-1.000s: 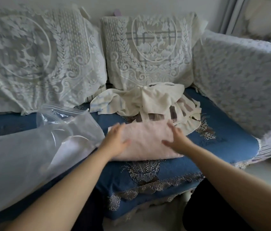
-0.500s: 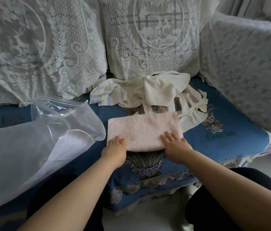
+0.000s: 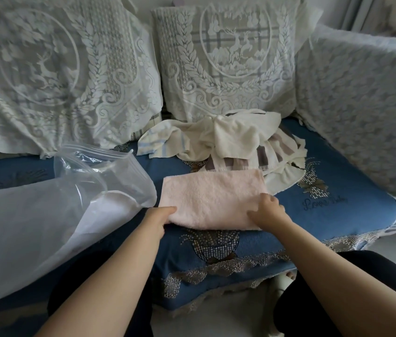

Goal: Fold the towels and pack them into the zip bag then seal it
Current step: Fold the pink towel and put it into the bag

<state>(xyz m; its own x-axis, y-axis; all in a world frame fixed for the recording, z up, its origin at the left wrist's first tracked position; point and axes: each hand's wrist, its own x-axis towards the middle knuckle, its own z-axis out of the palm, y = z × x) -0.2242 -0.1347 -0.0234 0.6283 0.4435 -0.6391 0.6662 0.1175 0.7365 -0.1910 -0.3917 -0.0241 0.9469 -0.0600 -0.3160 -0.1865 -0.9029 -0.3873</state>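
Left hand (image 3: 158,218) grips the folded pink towel (image 3: 212,198) at its near-left edge; right hand (image 3: 268,211) rests flat, steadying it for the zip bag (image 3: 99,176) gaping left.

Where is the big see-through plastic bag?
The clear plastic zip bag lies on the left of the blue sofa seat in the head view, its open mouth right beside the folded pink towel.
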